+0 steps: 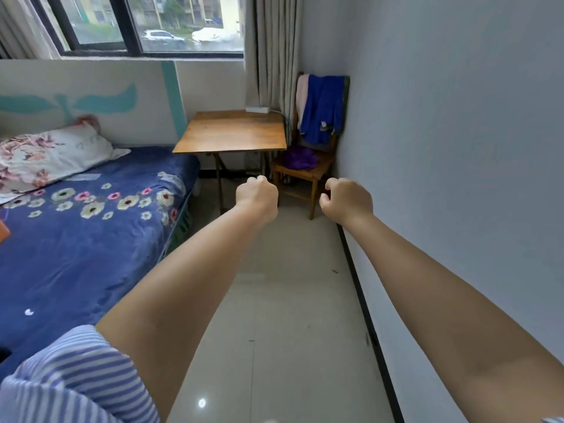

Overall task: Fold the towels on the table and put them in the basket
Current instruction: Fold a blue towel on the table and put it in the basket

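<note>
1. While both arms reach forward at mid-frame, the left hand is curled into a fist and the right hand is loosely curled; neither holds anything.
2. Beyond them, the table carries no towels.
3. Cloths, perhaps the towels, hang over the chair at upper right; no basket shows.
4. Nothing looks folded yet: next comes walking over and fetching a cloth.
</note>
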Tool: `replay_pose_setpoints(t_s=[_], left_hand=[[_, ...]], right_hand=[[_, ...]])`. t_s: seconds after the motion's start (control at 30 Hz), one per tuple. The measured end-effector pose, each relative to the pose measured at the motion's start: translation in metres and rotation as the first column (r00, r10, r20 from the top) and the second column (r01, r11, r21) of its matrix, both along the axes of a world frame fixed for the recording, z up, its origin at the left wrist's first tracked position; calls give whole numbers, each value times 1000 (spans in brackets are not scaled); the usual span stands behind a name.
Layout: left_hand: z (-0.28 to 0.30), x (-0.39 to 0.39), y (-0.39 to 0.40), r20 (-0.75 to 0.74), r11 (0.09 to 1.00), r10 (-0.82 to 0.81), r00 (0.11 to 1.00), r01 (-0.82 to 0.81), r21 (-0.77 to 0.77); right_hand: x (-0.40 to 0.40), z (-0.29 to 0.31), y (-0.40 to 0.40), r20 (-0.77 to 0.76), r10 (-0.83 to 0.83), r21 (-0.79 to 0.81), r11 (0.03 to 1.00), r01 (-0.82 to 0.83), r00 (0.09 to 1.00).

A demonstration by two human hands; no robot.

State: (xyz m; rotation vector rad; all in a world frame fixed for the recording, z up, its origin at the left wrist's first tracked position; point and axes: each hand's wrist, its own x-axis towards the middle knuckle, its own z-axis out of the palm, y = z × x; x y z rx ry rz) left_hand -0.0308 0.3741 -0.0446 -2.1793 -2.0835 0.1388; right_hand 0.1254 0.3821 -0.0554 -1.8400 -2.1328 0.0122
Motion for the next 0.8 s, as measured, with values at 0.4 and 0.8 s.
replay_pose_setpoints(t_s=[0.4, 0.8], left_hand=[[1, 32, 345, 54, 996, -92, 994, 93, -2], [7, 66, 682, 160, 1000, -23, 987, 23, 7]], right_hand=[[40, -5, 331, 28, -21, 2, 1000, 21, 999], [77, 5, 683, -25, 35, -22, 999, -36, 999]])
